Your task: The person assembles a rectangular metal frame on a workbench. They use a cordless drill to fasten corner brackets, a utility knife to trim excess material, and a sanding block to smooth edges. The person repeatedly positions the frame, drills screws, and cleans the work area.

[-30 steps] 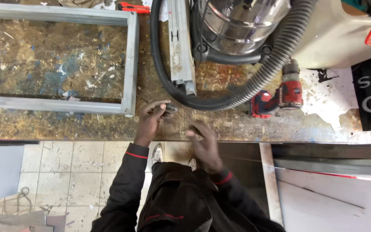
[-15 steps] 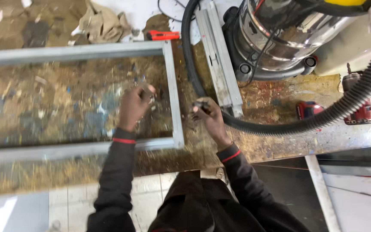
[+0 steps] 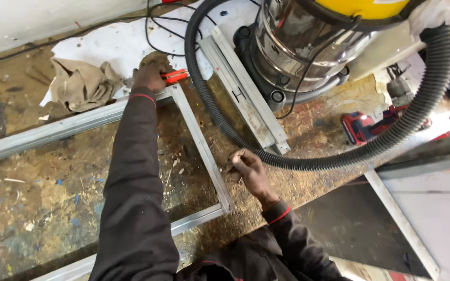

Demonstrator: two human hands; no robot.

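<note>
Head view: left hand [image 3: 151, 73] grasps red-handled tool [image 3: 174, 76].

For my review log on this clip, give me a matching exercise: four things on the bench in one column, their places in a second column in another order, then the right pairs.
Things:
1. Left hand
2. Right hand
3. Rag
4. Drill

Places:
A. Just outside the frame's right rail, near the hose
B. On the red-handled tool at the frame's far corner
C. Right of the hose, below the vacuum
D. Beyond the frame's far rail, left of the left hand

Pairs: 1-B, 2-A, 3-D, 4-C
</note>
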